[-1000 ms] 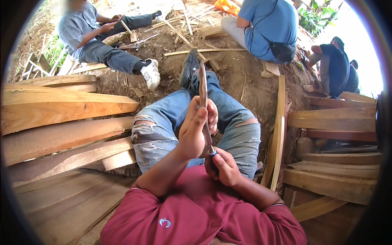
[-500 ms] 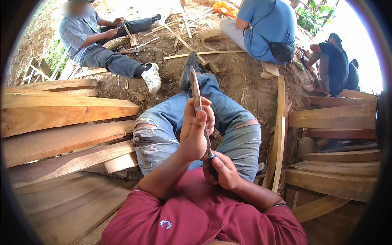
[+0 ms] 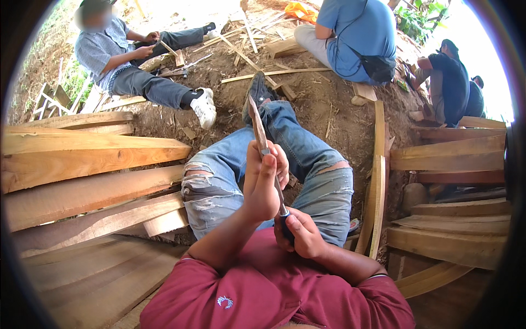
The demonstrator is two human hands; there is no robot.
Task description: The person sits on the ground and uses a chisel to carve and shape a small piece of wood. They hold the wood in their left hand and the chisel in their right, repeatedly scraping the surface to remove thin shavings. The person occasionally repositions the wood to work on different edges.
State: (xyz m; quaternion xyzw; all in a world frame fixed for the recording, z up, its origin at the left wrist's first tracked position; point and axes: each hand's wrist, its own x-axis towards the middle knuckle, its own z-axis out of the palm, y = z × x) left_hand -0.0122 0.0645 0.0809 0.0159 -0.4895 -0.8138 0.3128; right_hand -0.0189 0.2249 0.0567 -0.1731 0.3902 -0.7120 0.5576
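1. Brown and rough-faced, a slim pointed piece (image 3: 257, 123) stands at the centre of view, its tip toward twelve o'clock; the left hand (image 3: 260, 189) has its grip pinching at the lower end, thumb against fingers;
2. Dark blue handle (image 3: 286, 226) at about five o'clock from there; the right hand (image 3: 308, 236) has its grip curled snugly round it;
3. Metal shaft (image 3: 280, 196) slanting from the handle toward eleven o'clock, up to the left thumb; whether it joins the slim pointed piece or only touches it, I cannot tell;
4. Torn blue jeans (image 3: 213, 200) at either side of the hands;
5. Thick boards (image 3: 98, 162) stacked at nine o'clock; planks (image 3: 449, 159) at three;
6. Seated on the earth, a person in grey (image 3: 98, 55) at ten o'clock; a person in blue (image 3: 359, 38), back turned, at one.
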